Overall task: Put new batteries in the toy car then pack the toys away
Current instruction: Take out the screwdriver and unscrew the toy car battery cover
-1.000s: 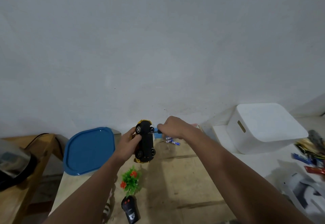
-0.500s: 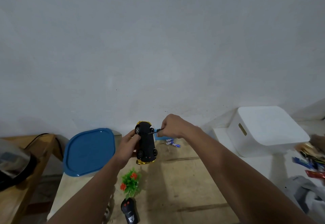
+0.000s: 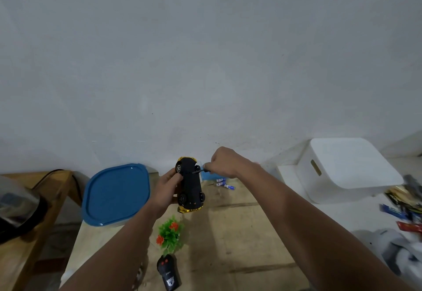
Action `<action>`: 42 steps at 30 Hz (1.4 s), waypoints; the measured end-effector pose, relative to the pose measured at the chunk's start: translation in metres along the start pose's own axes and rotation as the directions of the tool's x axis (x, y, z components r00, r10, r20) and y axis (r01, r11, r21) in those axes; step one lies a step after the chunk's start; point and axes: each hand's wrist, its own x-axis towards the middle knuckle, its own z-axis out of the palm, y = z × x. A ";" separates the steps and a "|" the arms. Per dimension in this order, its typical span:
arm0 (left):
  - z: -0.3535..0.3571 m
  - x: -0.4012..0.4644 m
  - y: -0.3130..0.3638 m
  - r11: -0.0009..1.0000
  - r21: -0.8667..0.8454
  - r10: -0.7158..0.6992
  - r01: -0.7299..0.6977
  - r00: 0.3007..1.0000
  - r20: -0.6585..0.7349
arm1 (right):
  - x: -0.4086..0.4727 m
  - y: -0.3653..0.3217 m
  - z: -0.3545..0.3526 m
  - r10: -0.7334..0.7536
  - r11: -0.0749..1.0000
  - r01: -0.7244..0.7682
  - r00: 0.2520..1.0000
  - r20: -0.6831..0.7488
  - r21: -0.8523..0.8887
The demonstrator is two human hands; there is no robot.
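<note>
Partly hidden screwdriver (image 3: pixel 198 171) tip against upturned toy car (image 3: pixel 191 184) underside.

The toy car (image 3: pixel 190 184) shows a matt black plastic underside with shiny gold trim. The blue lid (image 3: pixel 116 193) looks glossy plastic, the white bin (image 3: pixel 347 167) smooth matt plastic, the surface (image 3: pixel 239 236) bare, rough wood.

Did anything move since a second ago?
Hardly. The left hand still holds the toy car upside down, and the right hand keeps the screwdriver on its underside. The car tipped a little. The batteries and remote stayed put.
</note>
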 end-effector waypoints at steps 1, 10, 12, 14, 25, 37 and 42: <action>0.000 0.000 -0.002 1.000 -0.003 -0.001 0.001 1.000 0.001 | 0.000 -0.001 0.000 -0.009 1.000 0.009 1.000 0.000 0.006; 0.003 0.000 -0.004 0.999 -0.051 0.000 -0.001 1.000 -0.010 | 0.004 -0.001 0.003 -0.008 0.996 0.008 1.000 -0.001 -0.087; 0.002 0.001 -0.004 0.999 -0.043 -0.001 0.000 1.000 -0.013 | 0.003 -0.003 0.001 -0.011 0.997 0.012 1.000 0.017 -0.078; 0.001 0.001 -0.005 0.999 -0.040 0.001 -0.002 1.000 -0.008 | 0.002 -0.003 0.001 -0.020 0.996 0.020 1.000 0.002 -0.087; -0.001 0.004 -0.006 1.000 -0.027 0.006 -0.006 1.000 0.007 | -0.003 -0.008 -0.003 -0.023 0.992 0.024 1.000 0.003 -0.126; -0.001 -0.001 -0.010 0.999 -0.035 -0.007 0.008 1.000 0.009 | -0.006 -0.010 -0.001 -0.005 0.986 0.013 0.999 0.046 -0.167; -0.002 -0.003 -0.009 0.999 -0.050 -0.010 0.010 1.000 -0.008 | -0.008 -0.009 0.000 0.004 0.987 0.005 0.998 0.055 -0.158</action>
